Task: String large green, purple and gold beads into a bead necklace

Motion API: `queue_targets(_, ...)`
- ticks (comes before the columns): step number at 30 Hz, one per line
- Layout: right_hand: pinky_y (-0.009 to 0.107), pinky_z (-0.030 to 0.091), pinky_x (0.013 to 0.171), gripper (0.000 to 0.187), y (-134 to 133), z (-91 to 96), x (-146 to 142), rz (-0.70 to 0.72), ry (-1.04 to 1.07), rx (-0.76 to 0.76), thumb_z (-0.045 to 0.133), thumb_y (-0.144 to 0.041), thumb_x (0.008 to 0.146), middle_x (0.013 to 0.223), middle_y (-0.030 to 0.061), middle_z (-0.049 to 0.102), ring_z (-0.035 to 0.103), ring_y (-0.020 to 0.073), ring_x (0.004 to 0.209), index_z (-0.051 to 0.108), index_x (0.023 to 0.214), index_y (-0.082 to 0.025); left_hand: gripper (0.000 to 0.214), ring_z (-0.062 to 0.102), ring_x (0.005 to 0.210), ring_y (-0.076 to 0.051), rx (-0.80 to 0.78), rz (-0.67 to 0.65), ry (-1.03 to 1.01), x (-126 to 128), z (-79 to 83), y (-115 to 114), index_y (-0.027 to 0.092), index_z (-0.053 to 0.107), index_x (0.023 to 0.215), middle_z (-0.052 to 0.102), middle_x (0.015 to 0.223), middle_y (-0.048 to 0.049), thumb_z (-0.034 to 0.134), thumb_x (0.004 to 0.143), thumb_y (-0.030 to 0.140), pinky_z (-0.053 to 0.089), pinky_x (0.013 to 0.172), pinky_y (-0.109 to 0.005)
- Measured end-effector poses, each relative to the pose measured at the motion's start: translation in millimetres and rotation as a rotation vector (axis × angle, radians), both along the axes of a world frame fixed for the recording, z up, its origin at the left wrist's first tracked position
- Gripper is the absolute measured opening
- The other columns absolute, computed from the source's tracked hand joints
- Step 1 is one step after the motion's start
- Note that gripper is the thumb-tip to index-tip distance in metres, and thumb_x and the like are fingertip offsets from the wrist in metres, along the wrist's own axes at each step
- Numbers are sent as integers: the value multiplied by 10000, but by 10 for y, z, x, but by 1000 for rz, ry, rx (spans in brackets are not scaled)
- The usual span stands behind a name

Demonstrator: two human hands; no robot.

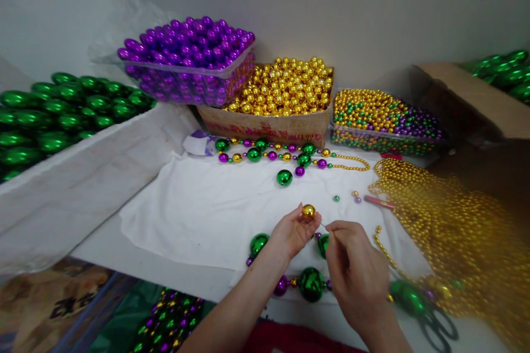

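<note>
My left hand [297, 230] is closed round a shiny gold bead [308, 211], gripping it with the fingertips. Just to the right, my right hand [351, 265] pinches a thin needle [323, 225] whose tip points toward the bead. Below both hands lies a partly strung strand with large green beads [311, 283], purple beads [280, 285] and small gold ones; my forearm and hand hide parts of it. A loose green bead [284, 177] and a purple bead [300, 171] rest beyond the hands on the white cloth [199, 204].
Behind stand a tub of purple beads [186, 69], a carton of gold beads [265, 128] and a tub of mixed small beads [385, 140]. A finished-looking strand [272, 155] lies before them. Gold bead chains [459, 226] and scissors [436, 328] lie right; a foam box [103, 176] stands left.
</note>
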State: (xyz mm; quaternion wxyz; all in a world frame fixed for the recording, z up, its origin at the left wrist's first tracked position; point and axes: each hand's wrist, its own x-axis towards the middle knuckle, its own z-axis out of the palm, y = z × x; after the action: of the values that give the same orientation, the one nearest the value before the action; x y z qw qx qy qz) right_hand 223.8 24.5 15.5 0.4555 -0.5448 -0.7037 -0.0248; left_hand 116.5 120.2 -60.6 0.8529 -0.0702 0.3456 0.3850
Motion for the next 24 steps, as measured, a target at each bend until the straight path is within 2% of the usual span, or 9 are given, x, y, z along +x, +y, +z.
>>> queue_targets(4,228,464,628,119,53,-21,-1,-8,-2,-2,469,-73,887,883,59,623,598,126,749,498,891,-189,167,648,650,-152,-13,40,-10,9,30,8,98,545,788,630,703,-66,472,919,172,567,648,-271)
queue_targets(18,221,430,625,107,42,-53,11,-25,5,6,492,-65,883,904,55,610,586,116,753,497,913,-167,169,645,651,-157,-32,53,12,-20,112,-14,90,547,793,623,718,-78,459,922,155,557,586,-244)
queue_targets(24,224,436,637,119,60,-123,-1,-1,37,9,484,-51,882,907,62,609,590,118,767,494,896,-169,165,652,654,-171,-20,67,10,-46,72,-13,81,549,805,630,716,-82,455,922,149,569,606,-272)
